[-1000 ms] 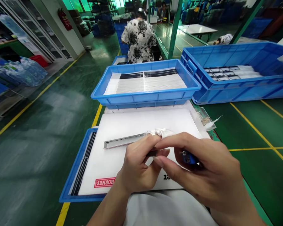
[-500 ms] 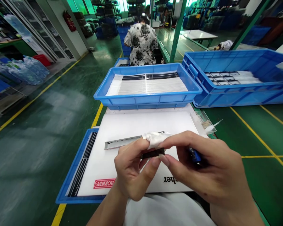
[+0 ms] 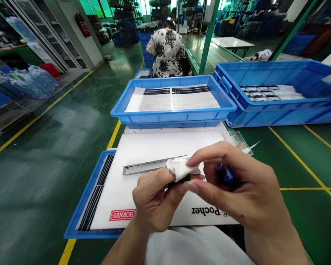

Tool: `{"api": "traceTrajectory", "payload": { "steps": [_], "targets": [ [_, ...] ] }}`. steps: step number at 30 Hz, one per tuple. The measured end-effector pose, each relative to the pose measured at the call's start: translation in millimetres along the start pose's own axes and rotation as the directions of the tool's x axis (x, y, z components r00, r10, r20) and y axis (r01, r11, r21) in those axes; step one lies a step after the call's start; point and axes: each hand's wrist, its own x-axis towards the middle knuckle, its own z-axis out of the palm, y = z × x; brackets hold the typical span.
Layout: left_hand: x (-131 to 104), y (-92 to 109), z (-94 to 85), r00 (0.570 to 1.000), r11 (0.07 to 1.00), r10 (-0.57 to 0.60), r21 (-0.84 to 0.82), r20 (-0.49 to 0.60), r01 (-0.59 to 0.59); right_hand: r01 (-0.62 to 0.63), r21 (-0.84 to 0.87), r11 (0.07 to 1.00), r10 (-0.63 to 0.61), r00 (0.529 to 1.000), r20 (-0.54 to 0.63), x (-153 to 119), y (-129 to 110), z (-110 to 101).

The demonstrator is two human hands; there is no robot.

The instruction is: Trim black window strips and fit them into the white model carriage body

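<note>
Hands (image 3: 153, 198) hold dark piece (image 3: 185, 179), cloth (image 3: 180, 168), blue object (image 3: 227, 175) | piece less visible now

strip (image 3: 145, 167) on board (image 3: 154, 145), tray (image 3: 173, 120) behind, crate (image 3: 281, 114) right

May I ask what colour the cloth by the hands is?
The cloth is white, best seen in the head view.
</note>
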Motion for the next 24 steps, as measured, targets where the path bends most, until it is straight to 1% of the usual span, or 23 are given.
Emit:
{"api": "traceTrajectory", "payload": {
  "steps": [3, 5, 8, 10, 12, 15, 20, 24],
  "targets": [
    [0.9, -1.3, -0.4, 1.0, 1.0, 0.026, -0.014, -0.011, -0.026, 0.014, -0.054, 0.998, -0.012, 0.999, 0.034, -1.3, 1.1, -4.4],
    [2.6, -1.2, 0.0, 0.999, 0.998, 0.044, -0.054, 0.004, -0.044, 0.045, -0.108, 0.993, -0.033, 0.993, 0.109, -2.4, 0.6, -9.6],
    [5.9, 1.2, 1.5, 0.999, 0.992, 0.027, -0.126, 0.027, -0.023, 0.068, -0.172, 0.983, -0.022, 0.966, 0.256, -2.2, -2.0, -17.2],
    [7.0, 2.5, 1.6, 1.0, 0.989, 0.004, -0.147, 0.022, -0.001, 0.083, -0.198, 0.977, -0.02, 0.953, 0.303, -1.2, -3.8, -20.0],
    [6.9, 2.1, 0.3, 1.0, 0.987, 0.0, -0.163, 0.011, 0.002, 0.095, -0.202, 0.975, -0.026, 0.948, 0.318, -0.4, -4.7, -20.8],
    [6.3, -0.5, -3.1, 1.0, 0.984, 0.004, -0.181, 0.025, 0.001, 0.081, -0.202, 0.976, -0.01, 0.944, 0.33, 0.1, -4.2, -19.7],
    [10.3, -1.8, -4.8, 0.996, 0.975, 0.055, -0.22, 0.066, -0.04, 0.038, -0.203, 0.978, 0.037, 0.935, 0.352, 1.8, -1.9, -17.4],
    [12.8, -2.1, -4.6, 0.995, 0.967, 0.083, -0.246, 0.063, -0.065, 0.022, -0.185, 0.983, 0.049, 0.926, 0.374, 4.5, -0.9, -16.3]
  ]
}}
